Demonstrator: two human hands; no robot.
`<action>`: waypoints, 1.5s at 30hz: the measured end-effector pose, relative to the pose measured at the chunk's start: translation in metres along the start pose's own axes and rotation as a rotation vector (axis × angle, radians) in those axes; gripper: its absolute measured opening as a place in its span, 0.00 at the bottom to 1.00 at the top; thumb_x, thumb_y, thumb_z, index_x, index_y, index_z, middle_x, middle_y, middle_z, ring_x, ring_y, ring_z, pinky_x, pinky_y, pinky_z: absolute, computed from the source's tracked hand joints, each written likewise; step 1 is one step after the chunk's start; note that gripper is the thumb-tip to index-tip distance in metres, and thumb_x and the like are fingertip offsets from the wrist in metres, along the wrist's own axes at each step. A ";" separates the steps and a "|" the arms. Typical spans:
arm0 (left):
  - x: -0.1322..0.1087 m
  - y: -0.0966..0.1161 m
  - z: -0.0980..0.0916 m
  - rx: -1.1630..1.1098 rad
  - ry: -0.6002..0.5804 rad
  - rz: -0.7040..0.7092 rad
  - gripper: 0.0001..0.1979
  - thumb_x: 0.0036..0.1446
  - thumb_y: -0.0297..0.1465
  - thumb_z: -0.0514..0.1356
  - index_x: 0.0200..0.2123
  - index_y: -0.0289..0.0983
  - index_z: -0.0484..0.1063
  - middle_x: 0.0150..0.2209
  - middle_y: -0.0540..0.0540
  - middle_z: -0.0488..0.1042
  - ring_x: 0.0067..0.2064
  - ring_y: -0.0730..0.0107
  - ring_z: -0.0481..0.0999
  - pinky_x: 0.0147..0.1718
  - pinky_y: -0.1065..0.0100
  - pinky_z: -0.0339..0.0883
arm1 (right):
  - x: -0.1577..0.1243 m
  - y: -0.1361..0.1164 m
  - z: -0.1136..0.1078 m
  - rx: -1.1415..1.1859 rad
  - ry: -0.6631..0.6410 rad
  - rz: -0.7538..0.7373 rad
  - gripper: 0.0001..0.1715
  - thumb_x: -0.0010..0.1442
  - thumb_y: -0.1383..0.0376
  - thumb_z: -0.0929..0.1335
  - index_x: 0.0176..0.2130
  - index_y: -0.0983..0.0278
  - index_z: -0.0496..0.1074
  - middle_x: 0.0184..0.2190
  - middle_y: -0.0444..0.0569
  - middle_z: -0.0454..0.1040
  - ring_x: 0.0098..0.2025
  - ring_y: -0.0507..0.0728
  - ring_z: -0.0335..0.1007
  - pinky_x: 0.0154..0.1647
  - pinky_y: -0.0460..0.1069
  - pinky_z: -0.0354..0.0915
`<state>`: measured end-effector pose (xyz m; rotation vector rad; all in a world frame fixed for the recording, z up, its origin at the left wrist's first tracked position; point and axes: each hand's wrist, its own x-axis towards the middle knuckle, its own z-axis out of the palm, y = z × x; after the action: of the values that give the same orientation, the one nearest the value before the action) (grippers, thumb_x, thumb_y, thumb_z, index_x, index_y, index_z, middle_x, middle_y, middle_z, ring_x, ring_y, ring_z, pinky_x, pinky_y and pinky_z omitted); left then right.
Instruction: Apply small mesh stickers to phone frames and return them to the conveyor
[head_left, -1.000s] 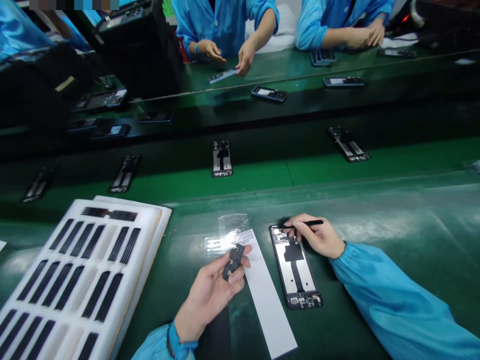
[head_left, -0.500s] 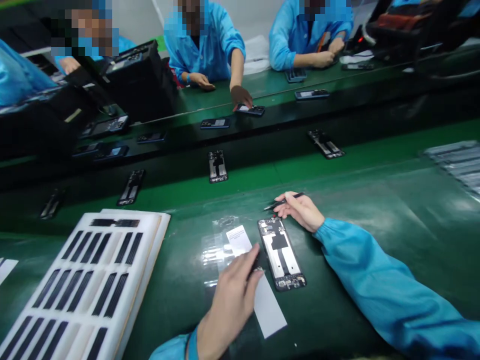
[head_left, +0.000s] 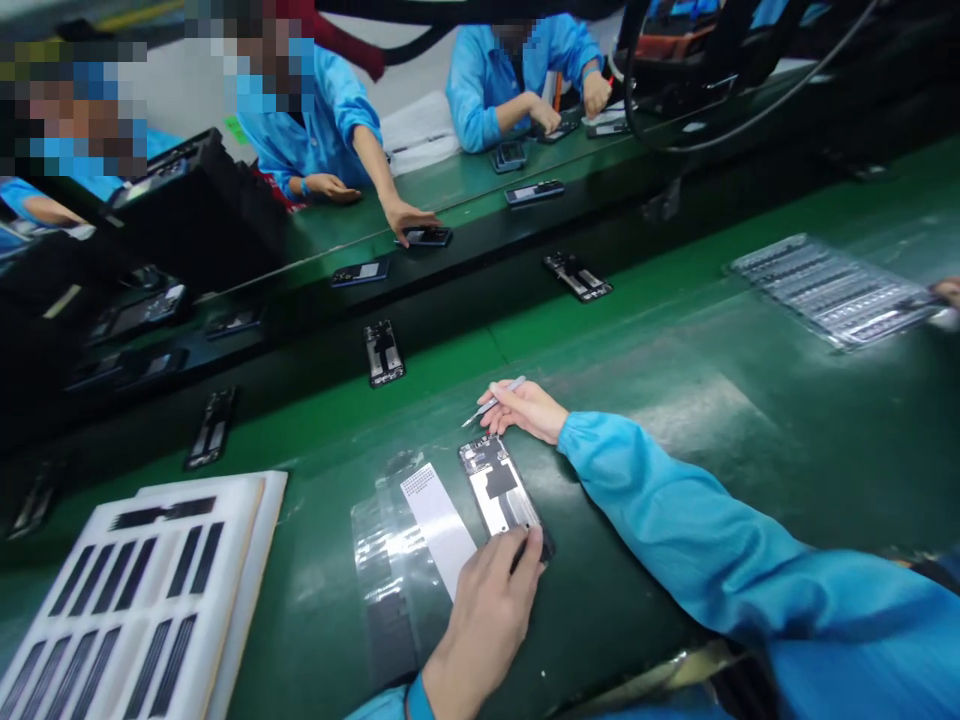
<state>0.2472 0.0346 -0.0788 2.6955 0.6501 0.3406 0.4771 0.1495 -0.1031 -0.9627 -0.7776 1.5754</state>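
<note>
An opened phone (head_left: pixel 504 487), its circuit board and silver inner plate showing, lies on the green table. My left hand (head_left: pixel 491 600) is closed over its lower end, fingers bent; what lies under the fingertips is hidden. Just above the phone's upper end, my right hand (head_left: pixel 525 408) is closed around metal tweezers (head_left: pixel 487 405), whose tips point down to the left. A white paper strip (head_left: pixel 439 525) with printed rows lies left of the phone, partly behind my left hand. Clear plastic film (head_left: pixel 382 550) lies beside the strip.
White foam trays (head_left: pixel 180 560) with black strips stand at left. More opened phones (head_left: pixel 384 353) lie along the line beyond. A clear plastic tray (head_left: pixel 832 290) is at right, with someone's hand (head_left: pixel 949 292) at its edge. Co-workers in blue sit opposite, one hand (head_left: pixel 409 220) on a phone.
My left hand has moved from above the paper strip onto the phone's lower end. My right hand still holds the tweezers near the upper end. The view has shifted to the right.
</note>
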 end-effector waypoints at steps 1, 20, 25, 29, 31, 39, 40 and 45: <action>0.001 -0.001 0.000 0.018 0.003 0.013 0.17 0.68 0.26 0.53 0.59 0.33 0.66 0.48 0.36 0.76 0.44 0.59 0.78 0.40 0.60 0.77 | 0.001 0.001 0.000 0.004 -0.005 0.004 0.21 0.69 0.53 0.67 0.38 0.70 0.74 0.26 0.48 0.79 0.24 0.51 0.76 0.27 0.45 0.73; 0.006 -0.009 0.002 0.233 0.033 0.030 0.20 0.64 0.25 0.57 0.57 0.44 0.73 0.59 0.35 0.70 0.51 0.52 0.73 0.40 0.55 0.71 | 0.009 0.010 -0.003 -0.034 -0.031 0.039 0.18 0.71 0.55 0.66 0.43 0.68 0.73 0.32 0.45 0.76 0.28 0.51 0.74 0.31 0.48 0.73; 0.004 -0.021 0.007 0.392 0.115 -0.102 0.28 0.57 0.31 0.67 0.60 0.55 0.69 0.68 0.37 0.59 0.67 0.29 0.55 0.52 0.28 0.59 | 0.008 -0.009 -0.010 -0.224 0.023 0.106 0.16 0.70 0.57 0.67 0.50 0.67 0.72 0.41 0.49 0.76 0.36 0.54 0.76 0.37 0.52 0.74; -0.007 -0.024 0.013 0.553 0.222 -0.217 0.33 0.59 0.35 0.65 0.66 0.45 0.61 0.69 0.34 0.58 0.67 0.29 0.56 0.53 0.31 0.62 | -0.012 -0.028 -0.012 -0.550 0.076 0.245 0.15 0.69 0.59 0.68 0.51 0.67 0.71 0.43 0.50 0.75 0.38 0.55 0.76 0.37 0.52 0.74; -0.015 -0.023 0.020 0.549 0.304 -0.205 0.32 0.62 0.36 0.62 0.68 0.40 0.59 0.67 0.34 0.60 0.67 0.35 0.59 0.54 0.34 0.64 | -0.029 -0.027 -0.005 -0.742 0.118 0.291 0.14 0.69 0.60 0.68 0.49 0.67 0.72 0.41 0.49 0.76 0.35 0.54 0.75 0.35 0.51 0.74; -0.028 -0.018 0.077 0.376 0.350 -0.029 0.34 0.60 0.43 0.62 0.66 0.35 0.61 0.56 0.38 0.76 0.54 0.48 0.78 0.50 0.46 0.74 | -0.101 0.009 0.061 -1.347 0.266 0.241 0.14 0.67 0.58 0.68 0.45 0.67 0.71 0.38 0.58 0.79 0.43 0.65 0.78 0.42 0.54 0.67; -0.027 -0.020 0.081 0.374 0.350 -0.020 0.34 0.60 0.42 0.62 0.66 0.34 0.62 0.55 0.39 0.77 0.53 0.48 0.78 0.50 0.47 0.75 | -0.107 0.013 0.068 -1.390 0.288 0.254 0.14 0.68 0.59 0.66 0.46 0.68 0.70 0.38 0.62 0.79 0.44 0.67 0.78 0.42 0.55 0.66; -0.034 -0.023 0.068 0.325 0.340 0.040 0.34 0.62 0.37 0.61 0.68 0.32 0.58 0.56 0.37 0.76 0.56 0.49 0.76 0.50 0.52 0.76 | -0.112 0.020 0.076 -1.458 0.357 0.303 0.13 0.71 0.63 0.64 0.48 0.71 0.71 0.39 0.62 0.79 0.42 0.65 0.79 0.43 0.57 0.69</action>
<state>0.2293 0.0186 -0.1549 2.9904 0.8062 0.7770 0.4111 0.0356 -0.0646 -2.3859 -1.5832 0.8064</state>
